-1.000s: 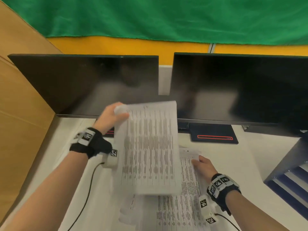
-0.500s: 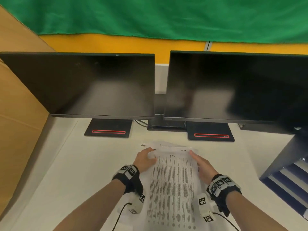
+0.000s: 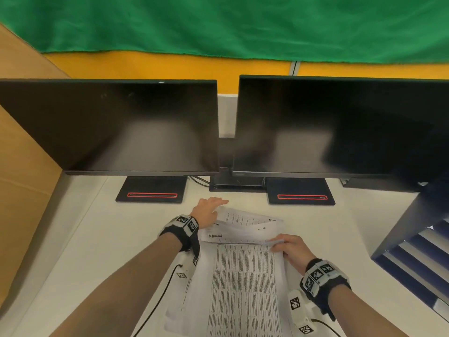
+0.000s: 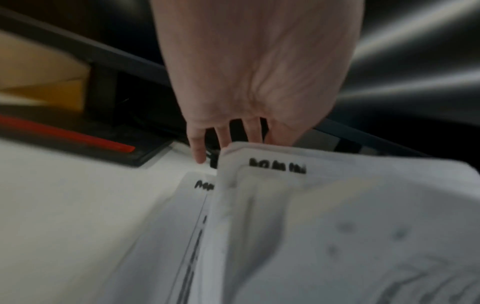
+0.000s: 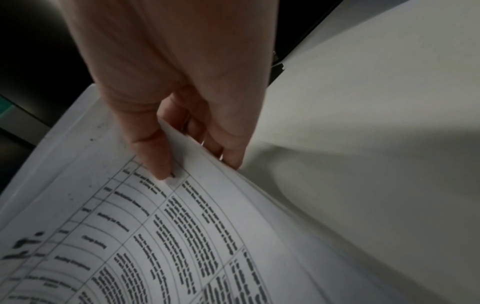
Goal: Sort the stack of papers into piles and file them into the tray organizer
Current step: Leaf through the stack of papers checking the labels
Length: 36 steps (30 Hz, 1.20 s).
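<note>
A stack of printed papers [image 3: 243, 288] lies on the white desk [image 3: 97, 239] in front of me. Its top sheet [image 5: 182, 226] carries a printed table. My right hand [image 3: 281, 244] pinches that sheet's far right corner between thumb and fingers [image 5: 197, 166] and lifts it. Fanned sheets [image 3: 243, 224] stick out beyond it. At their far left corner my left hand [image 3: 209, 210] rests with straight fingers [image 4: 233, 135], their tips hidden behind a raised paper edge [image 4: 311, 226]. The dark blue tray organizer [image 3: 418, 259] stands at the right.
Two dark monitors [image 3: 121, 125] [image 3: 340, 125] stand across the back of the desk on black bases [image 3: 151, 190] [image 3: 301, 192]. A brown cardboard wall [image 3: 21, 166] lines the left side. Cables run from both wrist cameras across the desk.
The left hand laid its lifted sheet down on the stack, then moved to the far left corner. The right hand went from lying on the stack to pinching the top sheet's corner.
</note>
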{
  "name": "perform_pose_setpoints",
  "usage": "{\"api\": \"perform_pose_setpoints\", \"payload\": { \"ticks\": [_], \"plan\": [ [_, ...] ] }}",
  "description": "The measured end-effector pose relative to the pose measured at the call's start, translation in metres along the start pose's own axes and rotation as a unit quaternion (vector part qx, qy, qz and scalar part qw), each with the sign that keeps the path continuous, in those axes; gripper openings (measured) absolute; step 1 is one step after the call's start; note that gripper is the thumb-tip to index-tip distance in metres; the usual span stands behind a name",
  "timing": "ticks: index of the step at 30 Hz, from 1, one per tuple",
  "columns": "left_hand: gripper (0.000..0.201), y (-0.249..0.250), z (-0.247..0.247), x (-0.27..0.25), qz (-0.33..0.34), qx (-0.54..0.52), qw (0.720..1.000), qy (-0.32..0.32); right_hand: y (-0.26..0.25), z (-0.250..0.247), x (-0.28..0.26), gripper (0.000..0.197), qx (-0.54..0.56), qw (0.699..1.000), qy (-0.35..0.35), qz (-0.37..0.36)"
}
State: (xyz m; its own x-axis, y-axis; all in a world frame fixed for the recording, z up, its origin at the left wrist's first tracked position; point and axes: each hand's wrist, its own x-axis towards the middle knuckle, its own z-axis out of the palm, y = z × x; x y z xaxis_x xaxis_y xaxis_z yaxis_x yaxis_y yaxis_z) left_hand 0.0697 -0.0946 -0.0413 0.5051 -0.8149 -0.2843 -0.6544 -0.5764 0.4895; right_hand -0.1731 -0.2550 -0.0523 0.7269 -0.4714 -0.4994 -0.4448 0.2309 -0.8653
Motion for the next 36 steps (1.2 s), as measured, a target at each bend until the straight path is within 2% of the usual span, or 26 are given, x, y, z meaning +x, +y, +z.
{"api": "perform_pose_setpoints", "payload": {
  "ticks": [2, 5, 7, 9, 11, 13, 15, 18, 21, 24, 25, 28, 29, 32, 33, 36],
  "plan": [
    [0.045, 0.009, -0.004, 0.003, 0.018, 0.069, 0.997, -0.010, 0.001, 0.001, 0.000, 0.022, -0.001, 1.000, 0.000, -0.001],
    [0.023, 0.023, -0.009, 0.007, 0.042, 0.166, 0.983, 0.062, 0.001, 0.002, 0.000, 0.023, -0.006, 1.000, 0.009, -0.005],
    [0.017, 0.028, -0.010, 0.007, 0.054, 0.192, 0.975, 0.097, 0.000, 0.002, -0.001, 0.025, 0.012, 1.000, 0.021, -0.010],
    [0.013, 0.024, -0.011, 0.004, 0.035, 0.144, 0.983, 0.104, 0.000, 0.000, -0.001, 0.027, 0.026, 0.999, 0.042, -0.023],
    [0.009, 0.014, -0.017, -0.001, -0.004, 0.029, 0.996, 0.085, 0.004, -0.002, -0.001, 0.026, 0.029, 0.997, 0.068, -0.037],
    [0.012, 0.003, -0.021, -0.008, 0.002, -0.042, 0.997, 0.058, 0.009, -0.003, 0.000, 0.024, 0.039, 0.994, 0.090, -0.036],
    [0.019, -0.004, -0.024, -0.015, 0.039, -0.058, 0.997, 0.026, 0.016, -0.003, 0.004, 0.023, 0.048, 0.993, 0.105, -0.035],
    [0.020, -0.006, -0.022, -0.027, 0.068, -0.090, 0.993, -0.043, 0.021, -0.002, 0.007, 0.024, 0.051, 0.993, 0.099, -0.041],
    [0.020, -0.004, -0.020, -0.032, 0.052, -0.086, 0.988, -0.113, 0.014, 0.001, 0.003, 0.022, 0.063, 0.994, 0.077, -0.039],
    [0.024, 0.007, -0.023, -0.033, -0.002, -0.117, 0.981, -0.157, 0.012, 0.000, 0.003, 0.022, 0.054, 0.995, 0.069, -0.040],
    [0.026, 0.009, -0.024, -0.030, -0.026, -0.125, 0.981, -0.144, 0.013, -0.001, 0.003, 0.022, 0.046, 0.996, 0.069, -0.044],
    [0.030, 0.005, -0.024, -0.023, -0.103, -0.140, 0.984, -0.029, 0.014, -0.003, 0.004, 0.025, 0.030, 0.996, 0.071, -0.045],
    [0.033, 0.000, -0.023, -0.020, -0.122, -0.122, 0.985, -0.019, 0.013, -0.003, 0.004, 0.026, 0.027, 0.996, 0.070, -0.045],
    [0.045, -0.013, -0.016, -0.015, -0.146, -0.047, 0.985, -0.076, 0.011, -0.004, 0.003, 0.028, 0.017, 0.998, 0.054, -0.039],
    [0.046, -0.016, -0.015, -0.015, -0.136, -0.009, 0.987, -0.086, 0.012, -0.004, 0.004, 0.028, 0.013, 0.998, 0.049, -0.037],
    [0.053, -0.026, -0.012, -0.014, -0.105, 0.104, 0.986, -0.074, 0.012, -0.005, 0.004, 0.030, 0.004, 0.998, 0.046, -0.039]
  ]
}}
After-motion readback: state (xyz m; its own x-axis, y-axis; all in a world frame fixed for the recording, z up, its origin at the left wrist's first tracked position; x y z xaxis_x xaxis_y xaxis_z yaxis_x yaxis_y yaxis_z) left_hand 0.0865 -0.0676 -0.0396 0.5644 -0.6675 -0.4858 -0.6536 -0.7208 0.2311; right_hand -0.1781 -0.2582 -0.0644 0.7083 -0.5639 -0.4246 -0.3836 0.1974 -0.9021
